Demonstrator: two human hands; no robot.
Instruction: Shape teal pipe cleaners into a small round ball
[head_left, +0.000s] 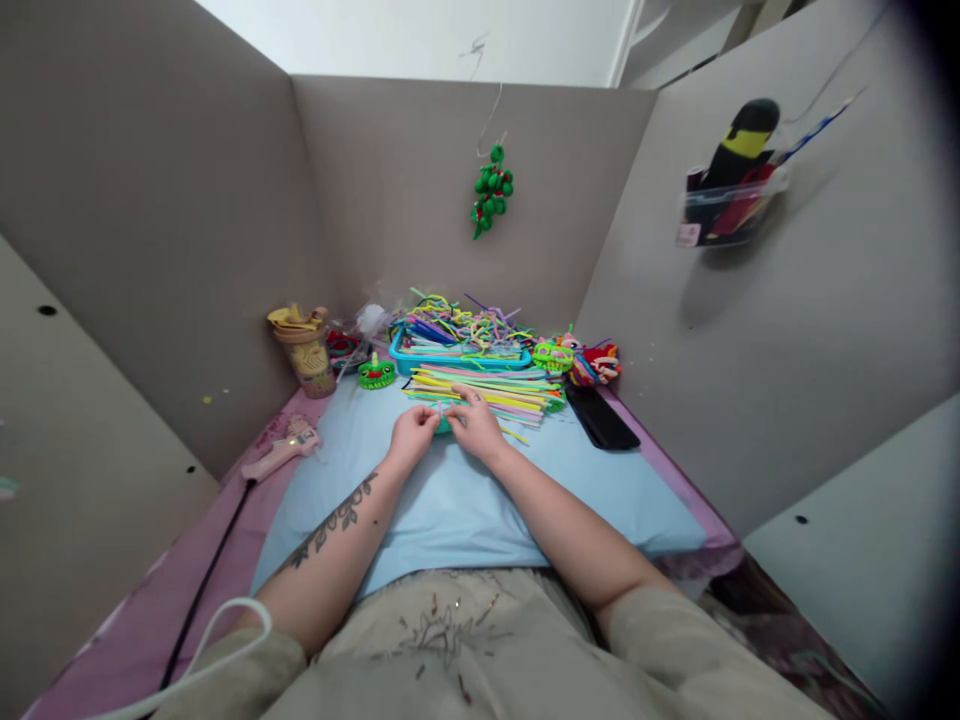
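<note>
My left hand (413, 436) and my right hand (477, 426) meet over the light blue cloth (457, 500). Between their fingertips is a small teal pipe-cleaner piece (443, 424), largely covered by the fingers. Both hands are closed in a pinch on it, while one finger of the right hand stretches forward. Just beyond the hands lies a wide bundle of pastel pipe cleaners (495, 393). Behind that, a blue tray (399, 360) holds more pipe cleaners, some tangled on top.
A pink glue gun (281, 450) with a black cord lies left, near a tan tumbler (309, 352). Green fuzzy figures (376, 374) stand beside the tray. A black phone (602, 418) lies right. Grey panels surround the table; a green ornament (493, 190) and a tool holder (724, 215) hang there.
</note>
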